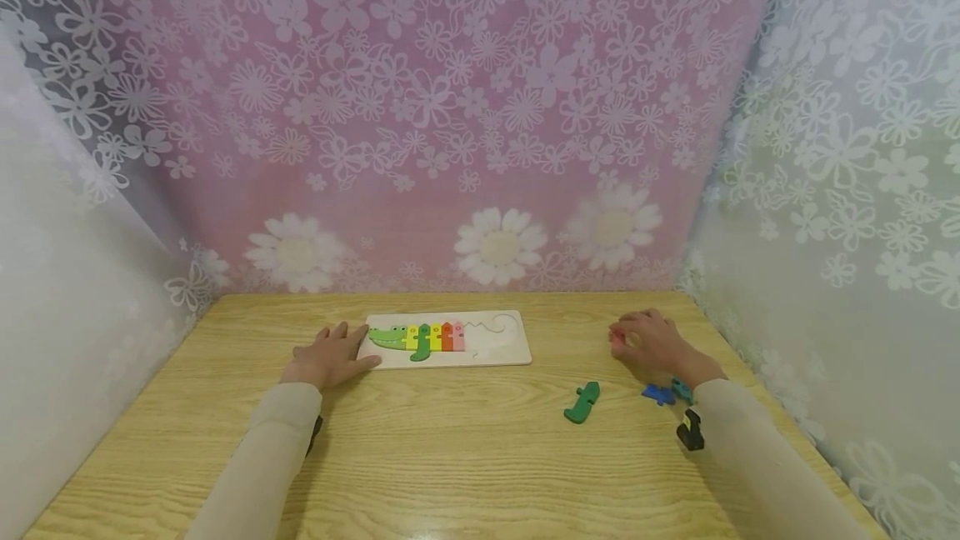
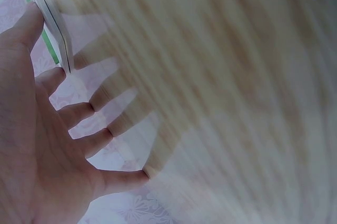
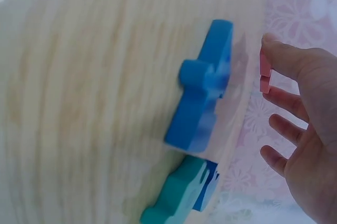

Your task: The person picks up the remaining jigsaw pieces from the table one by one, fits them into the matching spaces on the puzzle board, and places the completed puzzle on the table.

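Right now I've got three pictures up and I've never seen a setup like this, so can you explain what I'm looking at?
There's no robot here, just a person's two bare hands. The wide picture comes from a camera worn on the head, looking forward and down. The other two come from cameras on the left and right wrists, each watching its own hand.

On the wooden table lies a pale puzzle board, partly filled with a colourful crocodile. The left hand rests at its left end, fingers spread. The right hand pinches a small pink piece between thumb and finger. Loose on the table are a green piece and, near the right wrist, blue and teal pieces.
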`<state>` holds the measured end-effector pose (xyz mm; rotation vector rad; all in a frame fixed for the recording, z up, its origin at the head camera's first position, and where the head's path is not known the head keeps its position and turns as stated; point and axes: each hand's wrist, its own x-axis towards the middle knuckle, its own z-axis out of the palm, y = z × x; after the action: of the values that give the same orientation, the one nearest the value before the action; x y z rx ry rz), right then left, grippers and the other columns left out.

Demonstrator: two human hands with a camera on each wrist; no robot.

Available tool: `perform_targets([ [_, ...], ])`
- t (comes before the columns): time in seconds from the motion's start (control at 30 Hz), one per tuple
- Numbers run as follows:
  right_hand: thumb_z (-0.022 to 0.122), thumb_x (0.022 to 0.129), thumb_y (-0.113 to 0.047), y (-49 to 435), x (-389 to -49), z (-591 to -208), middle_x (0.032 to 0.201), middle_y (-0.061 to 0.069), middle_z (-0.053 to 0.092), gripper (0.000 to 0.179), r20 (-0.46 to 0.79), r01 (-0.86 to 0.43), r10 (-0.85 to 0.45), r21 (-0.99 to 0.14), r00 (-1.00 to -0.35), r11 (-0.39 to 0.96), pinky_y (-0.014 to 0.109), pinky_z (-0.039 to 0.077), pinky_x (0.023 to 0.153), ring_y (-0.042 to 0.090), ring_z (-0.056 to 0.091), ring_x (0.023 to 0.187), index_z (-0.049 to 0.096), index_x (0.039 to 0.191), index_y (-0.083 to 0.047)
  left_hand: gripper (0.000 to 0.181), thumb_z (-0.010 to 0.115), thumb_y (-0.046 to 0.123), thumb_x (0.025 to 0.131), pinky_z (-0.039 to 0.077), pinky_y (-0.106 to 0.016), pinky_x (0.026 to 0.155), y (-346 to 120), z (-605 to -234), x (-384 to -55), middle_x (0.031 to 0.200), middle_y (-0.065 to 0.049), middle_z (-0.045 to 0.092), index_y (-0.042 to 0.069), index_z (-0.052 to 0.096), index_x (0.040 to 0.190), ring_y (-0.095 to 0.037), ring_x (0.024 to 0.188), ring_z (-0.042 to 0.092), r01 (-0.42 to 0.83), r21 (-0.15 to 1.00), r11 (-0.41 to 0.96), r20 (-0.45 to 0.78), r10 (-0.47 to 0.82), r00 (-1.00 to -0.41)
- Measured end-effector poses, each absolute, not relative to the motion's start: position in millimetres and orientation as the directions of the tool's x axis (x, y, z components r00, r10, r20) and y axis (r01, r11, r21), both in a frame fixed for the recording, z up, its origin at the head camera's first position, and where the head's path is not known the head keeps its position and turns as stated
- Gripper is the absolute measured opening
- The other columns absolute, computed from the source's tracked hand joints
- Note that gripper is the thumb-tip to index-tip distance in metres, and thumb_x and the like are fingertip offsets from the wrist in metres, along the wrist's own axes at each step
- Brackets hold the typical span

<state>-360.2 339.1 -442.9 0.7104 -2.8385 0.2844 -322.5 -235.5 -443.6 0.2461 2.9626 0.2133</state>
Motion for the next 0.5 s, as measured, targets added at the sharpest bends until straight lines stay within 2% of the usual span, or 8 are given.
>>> perform_targets([
  [0.27, 0.080, 0.089, -0.022, 328, -361, -438, 0.124, 0.027, 0.068, 0.037, 0.324, -0.573, -0.521, -0.084, -0.790, 0.815, 0.073, 0.047, 0.077, 0.051, 0.058, 0.105, 0.075, 0.120, -0.003, 0.086, 0.042, 0.073, 0.099, 0.031, -0.091, 0.095, -235, -443, -322, 0.167, -0.028, 0.027, 0.019, 0.028, 0.165, -0.062, 0.149, 0.026, 0.150, 0.150, 0.977, -0.149, 0.172, -0.974],
  [0.5, 0.078, 0.092, -0.020, 314, -362, -431, 0.131, 0.028, 0.065, 0.038, 0.275, -0.570, -0.527, -0.102, -0.804, 0.816, 0.075, 0.046, 0.085, 0.052, 0.055, 0.116, 0.073, 0.125, -0.003, 0.086, 0.042, 0.073, 0.100, 0.030, -0.091, 0.097, -235, -443, -322, 0.168, -0.027, 0.026, 0.020, 0.027, 0.166, -0.061, 0.150, 0.025, 0.146, 0.153, 0.977, -0.152, 0.169, -0.974],
])
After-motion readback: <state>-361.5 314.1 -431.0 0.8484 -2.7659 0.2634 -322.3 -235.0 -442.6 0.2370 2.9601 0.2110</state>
